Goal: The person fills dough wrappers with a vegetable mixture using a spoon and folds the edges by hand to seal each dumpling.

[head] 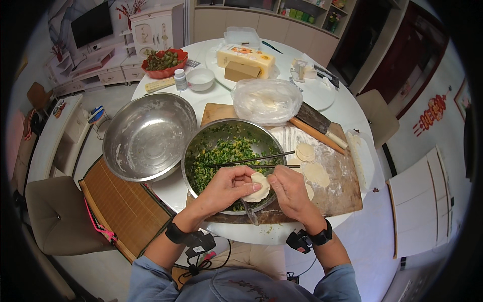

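Note:
A folded dumpling (257, 188) of pale dough is held between the thumb and fingers of my left hand (231, 185), over the near rim of a steel bowl (186, 166). My right hand (289, 190) pinches at the dumpling's right edge. Chopped green and yellow filling (222, 153) lies in the bowl, with dark chopsticks (260, 158) resting across it. A spoon-like utensil (251, 213) leans over the near rim, partly hidden. Round dough wrappers (316, 174) lie on the floured wooden board (343, 188) to the right.
An empty steel basin (151, 132) stands at the left. Behind the board's middle is a plastic bag of dough (267, 100). A cleaver (313, 117) and a rolling pin (317, 135) lie at the back right. A plastic container (365, 162) stands beyond the board's right edge.

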`<state>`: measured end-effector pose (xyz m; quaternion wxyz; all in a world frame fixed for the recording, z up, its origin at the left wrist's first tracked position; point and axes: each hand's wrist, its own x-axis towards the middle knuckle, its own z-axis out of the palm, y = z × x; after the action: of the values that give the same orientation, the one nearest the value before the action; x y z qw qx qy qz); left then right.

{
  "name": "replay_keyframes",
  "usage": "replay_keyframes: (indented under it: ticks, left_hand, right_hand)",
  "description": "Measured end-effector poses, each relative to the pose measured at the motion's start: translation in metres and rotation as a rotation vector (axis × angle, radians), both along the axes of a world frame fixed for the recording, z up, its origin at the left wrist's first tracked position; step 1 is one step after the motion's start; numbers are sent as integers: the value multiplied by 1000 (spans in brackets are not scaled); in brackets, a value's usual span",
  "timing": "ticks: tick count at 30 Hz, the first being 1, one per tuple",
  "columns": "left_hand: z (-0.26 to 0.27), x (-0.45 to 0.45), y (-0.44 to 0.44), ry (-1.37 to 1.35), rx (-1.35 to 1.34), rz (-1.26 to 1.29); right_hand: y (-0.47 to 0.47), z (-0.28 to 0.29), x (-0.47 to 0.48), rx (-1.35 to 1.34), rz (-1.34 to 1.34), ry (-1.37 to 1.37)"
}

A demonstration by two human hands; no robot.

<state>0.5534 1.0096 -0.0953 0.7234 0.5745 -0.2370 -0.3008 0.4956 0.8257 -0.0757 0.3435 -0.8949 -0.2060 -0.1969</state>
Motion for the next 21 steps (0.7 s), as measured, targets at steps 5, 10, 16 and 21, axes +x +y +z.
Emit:
replay_keyframes:
  ticks: [5,10,16,21]
  left_hand:
    - [-2,0,0,22,-38,24]
    - [0,-3,-2,32,-40,3]
    - [-4,-1,-1,14,-72,47]
    - [-4,-2,-3,51,-104,64]
  right_hand:
    - [1,0,-1,-32,11,-33]
    - [4,-3,-2,-17,2,-69]
    - [2,-7,-4,34,-53,17]
    - [9,-5,-4,17,-30,-100]
